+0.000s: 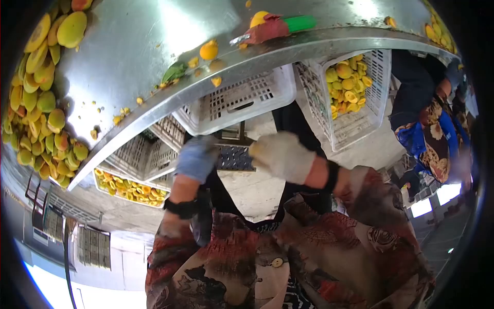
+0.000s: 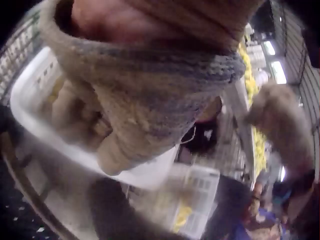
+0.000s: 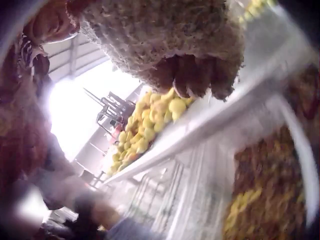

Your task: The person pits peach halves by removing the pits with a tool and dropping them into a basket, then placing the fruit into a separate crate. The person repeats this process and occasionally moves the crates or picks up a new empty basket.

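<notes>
In the head view both hands are blurred above the person's lap. The left hand point(image 1: 197, 157), in a bluish glove, is beside the lower corner of a tilted white crate point(image 1: 246, 110). Up close in the left wrist view, the left hand point(image 2: 120, 110) has loosely bent fingers in front of a white crate point(image 2: 30, 117); contact cannot be told, and nothing shows between them. The right hand point(image 1: 283, 157) wears an off-white glove, away from the crate. Its fingers hang loosely bent in the right wrist view, where the right hand point(image 3: 172, 47) shows nothing held.
A metal table point(image 1: 123, 56) carries piled yellow-green fruit point(image 1: 38, 103) at left and a green-handled tool point(image 1: 298, 23) near its edge. Below are a crate of fruit halves point(image 1: 383, 87) at right and a fruit-filled tray point(image 1: 131, 190) at left. Another person point(image 1: 432, 129) is at far right.
</notes>
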